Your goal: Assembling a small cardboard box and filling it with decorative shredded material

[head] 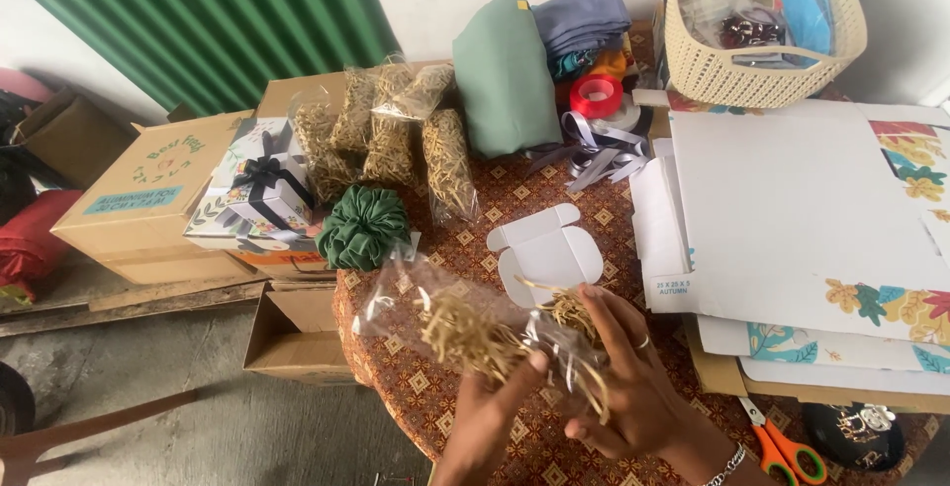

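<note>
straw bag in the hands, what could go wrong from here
1. The clear bag of straw filler lies open between the left hand and right hand, near the table edge; strands may spill to the floor.
2. Loose strands could scatter past the small open white box.

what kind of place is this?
Likely a home gift-packing corner, not a shop floor. Flat floral box blanks, grey ribbon and bags of straw filler crowd a patterned table; both hands hold a clear filler bag.
</note>
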